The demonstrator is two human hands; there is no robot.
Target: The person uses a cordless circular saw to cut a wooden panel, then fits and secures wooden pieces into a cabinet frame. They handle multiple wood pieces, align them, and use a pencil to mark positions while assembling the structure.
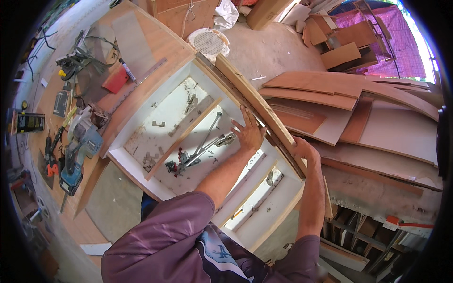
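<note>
A shallow wooden cabinet box (133,172) with a white inside and light wood dividers lies before me. Along its far right side runs a long wooden board (257,101), set on edge. My left hand (249,132) rests at the box's rim beside this board, its fingers spread. Further along, my right hand (305,150) has its fingers bent over the board's outer edge, the fingertips partly hidden. Inside the box, below my left hand, lie a metal tool with long rods and red ends (193,159), several screws and small metal fittings (191,101).
On the workbench (163,35) at left are a teal cordless saw (85,141), a black and orange tool (49,158), a red case (115,81) and a marker (127,69). Stacked panels (396,120) occupy the right. A round white lid-like object (208,42) stands beyond the box.
</note>
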